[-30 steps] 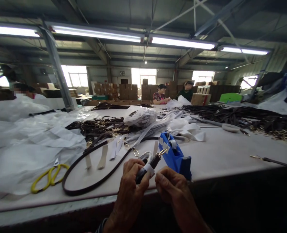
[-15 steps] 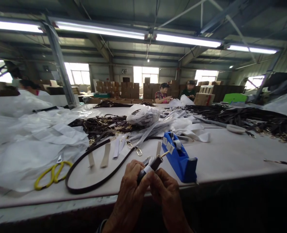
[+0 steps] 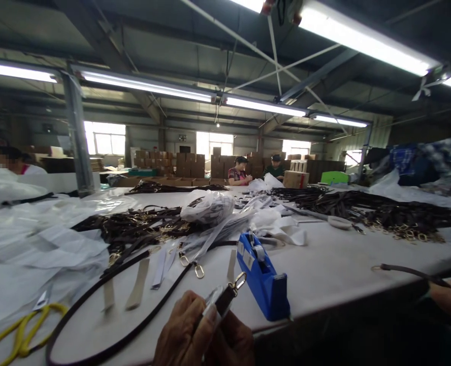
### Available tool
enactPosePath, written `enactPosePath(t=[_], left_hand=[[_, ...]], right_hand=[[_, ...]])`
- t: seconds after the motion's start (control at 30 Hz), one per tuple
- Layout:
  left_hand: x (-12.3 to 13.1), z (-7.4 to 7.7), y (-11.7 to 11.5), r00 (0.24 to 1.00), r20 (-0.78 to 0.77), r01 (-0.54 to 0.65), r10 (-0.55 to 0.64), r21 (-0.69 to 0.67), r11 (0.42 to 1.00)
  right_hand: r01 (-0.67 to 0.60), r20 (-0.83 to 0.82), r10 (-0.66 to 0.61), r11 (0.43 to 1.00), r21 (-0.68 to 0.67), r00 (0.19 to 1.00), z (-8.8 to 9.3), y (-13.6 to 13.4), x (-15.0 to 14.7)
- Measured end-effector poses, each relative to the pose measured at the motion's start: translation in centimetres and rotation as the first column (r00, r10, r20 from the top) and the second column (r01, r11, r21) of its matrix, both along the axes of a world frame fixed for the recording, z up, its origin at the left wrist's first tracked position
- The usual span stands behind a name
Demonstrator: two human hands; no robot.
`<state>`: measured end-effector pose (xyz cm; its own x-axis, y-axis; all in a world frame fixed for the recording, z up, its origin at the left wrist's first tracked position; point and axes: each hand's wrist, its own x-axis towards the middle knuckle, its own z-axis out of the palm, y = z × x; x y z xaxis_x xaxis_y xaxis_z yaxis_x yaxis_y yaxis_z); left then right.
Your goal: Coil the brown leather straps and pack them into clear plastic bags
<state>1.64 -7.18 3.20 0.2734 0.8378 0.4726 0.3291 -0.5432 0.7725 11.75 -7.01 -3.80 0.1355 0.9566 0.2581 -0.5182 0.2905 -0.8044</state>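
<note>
Near the front edge of the table, my left hand point(image 3: 184, 328) is closed around a dark strap end point(image 3: 224, 301) with a whitish wrap around it. A gold oval ring sticks out from its tip. My right hand point(image 3: 235, 338) is pressed close behind, its fingers bent against the same piece and partly hidden. Just right of the ring stands a blue tape dispenser point(image 3: 265, 284). A long dark strap point(image 3: 160, 311) curves in a loop on the table to the left, beside yellow-handled scissors point(image 3: 23, 335).
Dark straps with gold rings point(image 3: 134, 226) lie heaped behind, next to a plastic-wrapped bundle point(image 3: 208, 207). White sheets point(image 3: 54, 249) cover the left side. At the right edge another person's hand point(image 3: 448, 300) holds a dark strap. Two people sit across the table; another is at far left.
The view has turned right and tilted up, so the table items sit lower and further left. The other person's hand has come into view. Both my hands keep hold of the strap end.
</note>
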Motion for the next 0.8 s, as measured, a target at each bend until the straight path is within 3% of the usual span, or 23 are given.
enactPosePath(t=[0.07, 0.13, 0.17, 0.23, 0.3, 0.33, 0.43, 0.57, 0.63, 0.7, 0.8], left_hand=[[-0.1, 0.0, -0.1, 0.999, -0.020, -0.046, 0.045, -0.058, 0.997], [-0.4, 0.4, -0.1, 0.994, -0.024, -0.104, 0.102, -0.118, 0.987], [-0.6, 0.6, -0.1, 0.992, -0.027, -0.122, 0.119, -0.138, 0.983], [-0.9, 1.0, -0.2, 0.990, -0.038, -0.141, 0.137, -0.149, 0.979], [-1.1, 0.9, -0.4, 0.992, -0.053, -0.124, 0.118, -0.129, 0.984], [-1.2, 0.5, -0.6, 0.993, -0.060, -0.108, 0.102, -0.103, 0.989], [-1.6, -1.7, -1.7, 0.993, -0.072, -0.086, 0.088, 0.033, 0.996], [-2.4, -4.9, -2.9, 0.989, -0.108, -0.086, 0.101, 0.133, 0.987], [-2.7, -5.2, -3.2, 0.989, -0.112, -0.080, 0.094, 0.121, 0.989], [-2.8, -4.4, -3.0, 0.994, -0.103, -0.025, 0.034, 0.091, 0.996], [-2.6, -2.2, -1.9, 0.992, -0.033, 0.119, -0.120, -0.045, 0.992]], right_hand=[[0.033, 0.105, -0.028, 0.998, -0.052, 0.994, -0.2, -1.2, 0.7], [0.162, 0.299, -0.140, 0.985, -0.051, 0.944, 0.0, -2.6, 2.1], [0.255, 0.408, -0.240, 0.967, 0.018, 0.881, 0.4, -3.1, 3.0], [0.354, 0.583, -0.478, 0.878, 0.322, 0.657, 1.9, -3.8, 4.8], [0.178, 0.637, -0.637, 0.754, 0.633, 0.433, 3.9, -3.9, 6.3], [0.048, 0.635, -0.684, 0.693, 0.720, 0.358, 5.0, -3.8, 6.9], [-0.246, 0.647, -0.734, 0.601, 0.761, 0.209, 7.0, -3.2, 8.0], [-0.407, 0.574, -0.819, 0.524, 0.748, 0.001, 6.1, -2.8, 8.4], [-0.433, 0.495, -0.868, 0.463, 0.773, -0.044, 5.3, -2.9, 7.9], [-0.437, 0.454, -0.889, 0.430, 0.790, -0.052, 5.2, -2.9, 7.1], [-0.469, 0.468, -0.880, 0.446, 0.762, -0.077, 7.2, -1.1, 6.9]])
